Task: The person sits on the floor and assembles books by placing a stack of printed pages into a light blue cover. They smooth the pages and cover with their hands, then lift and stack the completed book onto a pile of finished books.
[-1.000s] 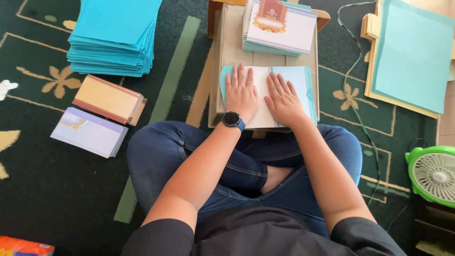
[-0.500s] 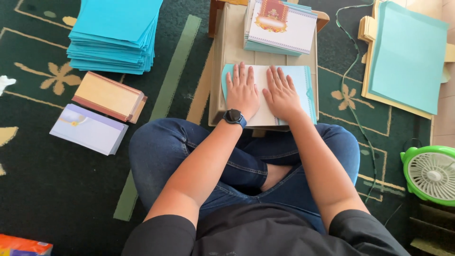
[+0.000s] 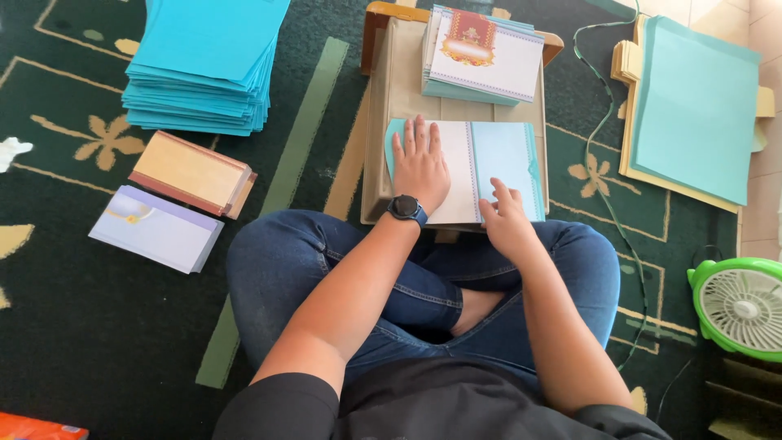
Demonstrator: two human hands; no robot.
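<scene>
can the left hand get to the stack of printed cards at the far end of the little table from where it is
Probably yes. The left hand lies flat on the folded card, and the stack of printed cards sits just beyond its fingertips on the same small table, nothing between them.

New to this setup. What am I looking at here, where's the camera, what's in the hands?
No machine: a person sits cross-legged on a green patterned carpet, filmed by one camera on their head looking down. The left hand, with a dark watch on its wrist, lies flat on a white and light blue card on a small low table. The right hand touches the card's near edge with its fingertips. Neither hand grips anything. Behind the card sits a stack of printed cards. On the carpet: a blue paper stack, a tan stack, a pale lilac stack, blue sheets at right, and a green fan.
</scene>
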